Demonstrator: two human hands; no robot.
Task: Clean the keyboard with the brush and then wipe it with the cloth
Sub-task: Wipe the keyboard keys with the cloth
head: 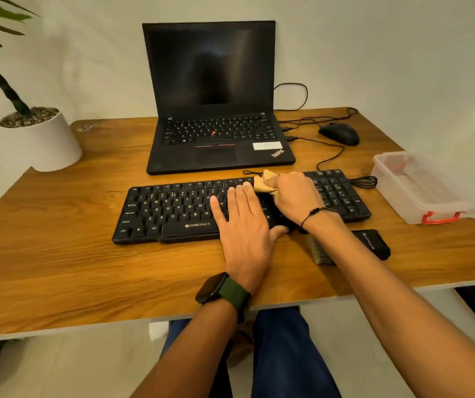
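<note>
**Head view: cloth on the keyboard's upper right**

Black keyboard (173,209) lies across the wooden desk (58,254), in front of the laptop (216,110). The right hand (296,196) has its fingers curled tight around a tan cloth (265,183) on the upper keys. The left hand (242,222) lies flat, fingers straight and slightly spread. The brush (374,244) lies just beside the keyboard's near right edge.
</note>
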